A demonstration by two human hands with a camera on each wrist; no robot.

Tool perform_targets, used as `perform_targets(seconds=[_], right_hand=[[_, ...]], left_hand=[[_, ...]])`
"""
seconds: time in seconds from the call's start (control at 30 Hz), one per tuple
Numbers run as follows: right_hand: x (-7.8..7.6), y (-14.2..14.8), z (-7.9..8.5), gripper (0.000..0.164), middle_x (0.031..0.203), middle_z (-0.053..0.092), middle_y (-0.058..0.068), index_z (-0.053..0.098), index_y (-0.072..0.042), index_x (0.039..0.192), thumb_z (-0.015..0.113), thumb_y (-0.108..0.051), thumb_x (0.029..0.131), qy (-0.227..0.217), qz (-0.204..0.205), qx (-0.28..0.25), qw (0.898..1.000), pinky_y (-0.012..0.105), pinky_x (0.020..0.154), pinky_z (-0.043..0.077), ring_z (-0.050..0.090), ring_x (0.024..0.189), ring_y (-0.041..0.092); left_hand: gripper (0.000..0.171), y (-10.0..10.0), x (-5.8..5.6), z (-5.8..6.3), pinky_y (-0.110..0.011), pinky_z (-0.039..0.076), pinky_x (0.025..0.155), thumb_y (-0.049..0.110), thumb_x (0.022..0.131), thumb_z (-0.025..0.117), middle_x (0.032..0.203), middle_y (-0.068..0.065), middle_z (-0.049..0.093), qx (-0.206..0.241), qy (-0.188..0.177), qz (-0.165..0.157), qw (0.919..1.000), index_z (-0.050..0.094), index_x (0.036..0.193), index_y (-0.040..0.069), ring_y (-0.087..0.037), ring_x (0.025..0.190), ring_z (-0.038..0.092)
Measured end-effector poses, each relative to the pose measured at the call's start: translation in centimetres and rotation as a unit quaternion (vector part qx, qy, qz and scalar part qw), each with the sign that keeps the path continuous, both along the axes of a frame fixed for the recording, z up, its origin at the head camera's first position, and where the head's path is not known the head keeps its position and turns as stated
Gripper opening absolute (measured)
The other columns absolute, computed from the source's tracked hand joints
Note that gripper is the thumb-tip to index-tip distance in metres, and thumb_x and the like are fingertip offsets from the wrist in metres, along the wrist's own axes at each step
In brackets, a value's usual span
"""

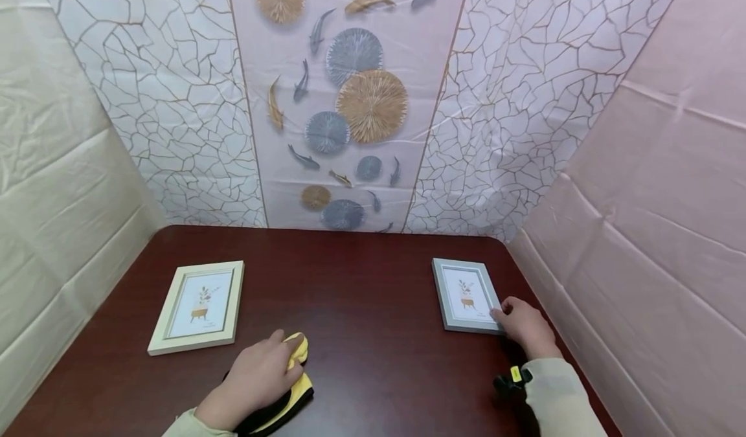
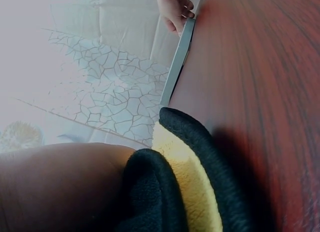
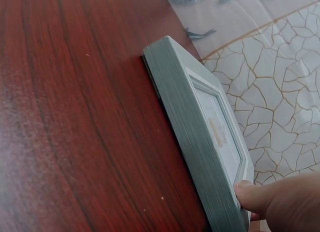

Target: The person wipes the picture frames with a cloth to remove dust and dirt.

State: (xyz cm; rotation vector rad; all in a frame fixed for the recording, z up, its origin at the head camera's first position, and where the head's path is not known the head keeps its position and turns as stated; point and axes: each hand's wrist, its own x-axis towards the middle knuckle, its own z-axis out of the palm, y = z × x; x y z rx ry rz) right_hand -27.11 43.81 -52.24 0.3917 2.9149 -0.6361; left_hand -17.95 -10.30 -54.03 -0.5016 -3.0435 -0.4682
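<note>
On the table's right side lies a grey-blue picture frame [image 1: 441,294] with a plant print. My right hand [image 1: 526,327] pinches its near right corner, the thumb on the front face in the right wrist view, where the frame [image 3: 185,127] shows its thick side; the fingers beneath are mostly hidden. My left hand [image 1: 256,371] grips a folded yellow and black cloth [image 1: 301,385] on the table left of centre. Close up in the left wrist view, the cloth [image 2: 182,167] hangs in folds beside the tabletop.
A cream picture frame [image 1: 166,301] with a similar print lies at the left, beyond the left hand. The dark red-brown table [image 1: 344,281] is bounded by a patterned back curtain [image 1: 361,165] and plain fabric walls on both sides. A black strap with a yellow tag [image 1: 515,374] sits at the right wrist.
</note>
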Motion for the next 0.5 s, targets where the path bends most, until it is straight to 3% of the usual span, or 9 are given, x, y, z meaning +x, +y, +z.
perform_targets(seconds=[0.13, 0.27, 0.37, 0.5], right_hand=[[0.0, -0.8, 0.7, 0.048, 0.104, 0.069, 0.020, 0.066, 0.003, 0.126, 0.064, -0.043, 0.109, -0.001, 0.005, 0.053, 0.999, 0.050, 0.072, 0.050, 0.061, 0.086, 0.033], [-0.4, -2.9, 1.3, 0.051, 0.111, 0.071, 0.026, 0.068, 0.003, 0.128, 0.067, -0.043, 0.107, 0.030, 0.005, 0.106, 0.994, 0.056, 0.072, 0.054, 0.066, 0.089, 0.037], [-0.8, -5.8, 1.8, 0.050, 0.116, 0.072, 0.026, 0.071, 0.000, 0.129, 0.069, -0.044, 0.106, 0.079, 0.017, 0.124, 0.989, 0.059, 0.073, 0.056, 0.070, 0.096, 0.041], [-1.2, -11.1, 2.8, 0.042, 0.114, 0.075, 0.019, 0.075, -0.004, 0.124, 0.073, -0.042, 0.105, 0.136, 0.078, 0.103, 0.982, 0.058, 0.075, 0.058, 0.073, 0.097, 0.038]], left_hand=[[0.053, -0.1, 0.0, -0.1, -0.047, 0.053, 0.065, 0.024, 0.087, 0.070, 0.116, -0.013, 0.069, 0.000, 0.011, -0.002, 0.9999, 0.077, 0.138, 0.012, -0.025, 0.078, 0.065], [0.053, -0.2, 0.1, -0.3, -0.047, 0.053, 0.064, 0.024, 0.086, 0.071, 0.114, -0.013, 0.069, -0.004, 0.013, -0.003, 0.9999, 0.077, 0.137, 0.012, -0.025, 0.076, 0.064], [0.053, -0.3, 0.2, -0.3, -0.048, 0.054, 0.064, 0.025, 0.087, 0.071, 0.114, -0.013, 0.069, -0.007, 0.011, -0.005, 0.9999, 0.076, 0.138, 0.011, -0.025, 0.076, 0.064], [0.053, -0.4, 0.5, -0.1, -0.048, 0.054, 0.066, 0.025, 0.087, 0.071, 0.112, -0.012, 0.068, -0.009, 0.002, -0.005, 0.9999, 0.076, 0.139, 0.011, -0.025, 0.077, 0.064]])
